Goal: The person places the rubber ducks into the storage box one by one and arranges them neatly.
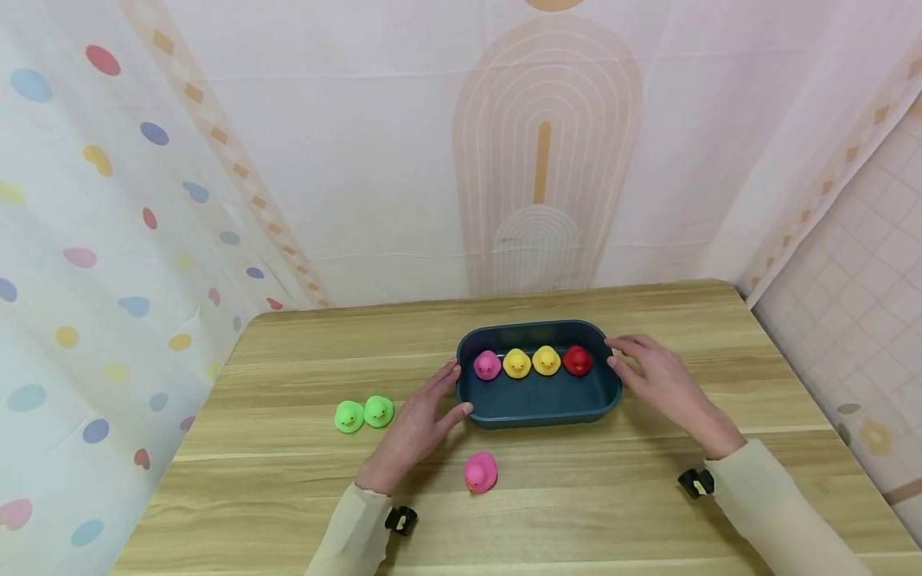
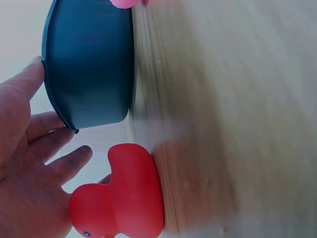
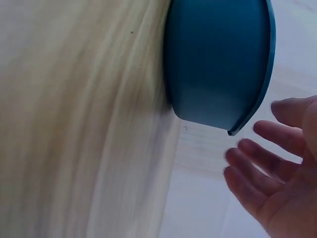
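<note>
A dark blue oblong tray [image 1: 540, 420] lies on the table with a pink rubber duck [image 1: 487, 366], two yellow ducks [image 1: 517, 364] and a red duck [image 1: 578, 361] in a row inside. At its left end my left hand [image 1: 414, 424] touches the rim, thumb and fingers extended. Beside that palm, in the left wrist view, lies another red duck [image 2: 133, 193], which the head view does not show. My right hand [image 1: 661, 382] is at the tray's right end, fingers spread; a small gap to the tray [image 3: 218, 64] shows in the right wrist view.
Two green ducks [image 1: 363, 414] sit left of my left hand. Another pink duck [image 1: 480, 472] is in front of the tray. The wooden table [image 1: 591, 512] ends at a patterned curtain [image 1: 389, 200] behind it.
</note>
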`<state>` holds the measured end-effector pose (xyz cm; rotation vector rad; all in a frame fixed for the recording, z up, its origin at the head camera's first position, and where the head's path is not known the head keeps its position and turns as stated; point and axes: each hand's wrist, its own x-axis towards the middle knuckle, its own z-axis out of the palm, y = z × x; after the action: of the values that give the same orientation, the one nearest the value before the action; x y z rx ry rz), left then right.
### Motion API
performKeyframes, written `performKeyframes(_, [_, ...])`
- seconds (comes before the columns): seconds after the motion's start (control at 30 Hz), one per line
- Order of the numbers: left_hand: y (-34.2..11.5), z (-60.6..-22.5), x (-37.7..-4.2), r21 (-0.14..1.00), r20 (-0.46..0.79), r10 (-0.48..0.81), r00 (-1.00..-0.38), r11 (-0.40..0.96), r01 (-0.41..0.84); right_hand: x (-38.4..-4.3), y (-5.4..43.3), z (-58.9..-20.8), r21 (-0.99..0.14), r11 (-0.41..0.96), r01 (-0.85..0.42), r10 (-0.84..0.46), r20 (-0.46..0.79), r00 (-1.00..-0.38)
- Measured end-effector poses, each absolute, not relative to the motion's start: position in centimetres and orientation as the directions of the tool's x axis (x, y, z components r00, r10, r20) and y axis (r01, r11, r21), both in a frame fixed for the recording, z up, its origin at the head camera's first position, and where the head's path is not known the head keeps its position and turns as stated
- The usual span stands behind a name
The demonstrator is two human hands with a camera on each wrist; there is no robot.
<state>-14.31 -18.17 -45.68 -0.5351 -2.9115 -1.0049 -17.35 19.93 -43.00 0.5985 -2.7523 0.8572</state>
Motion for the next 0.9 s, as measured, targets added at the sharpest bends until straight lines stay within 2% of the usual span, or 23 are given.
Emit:
performKeyframes(0.13, [-18.2,-45.7,-14.4,0.591,0.124,0.319,-0.94,0.737,0.328,-16.7,20.2,-43.4,-0.474,0.762,-0.441,-0.355,0.264,-0.897])
performKeyframes(0.4, [-18.3,-45.4,-14.5,0.56,0.13,0.328,-0.936,0.755,0.342,-16.6,20.3,-44.0,-0.498,0.739,-0.455,-0.366,0.27,-0.89])
performKeyframes(0.67, [-18.6,-45.3,-14.3,0.607,0.136,0.308,-0.941,0.725,0.325,-16.8,20.5,-44.4,-0.532,0.731,-0.427,-0.351,0.244,-0.904])
performKeyframes(0.9, [-19.2,-44.6,-13.1,0.624,0.249,0.296,-0.922,0.679,0.387,-16.7,20.5,-44.2,-0.544,0.725,-0.422,-0.343,0.246,-0.906])
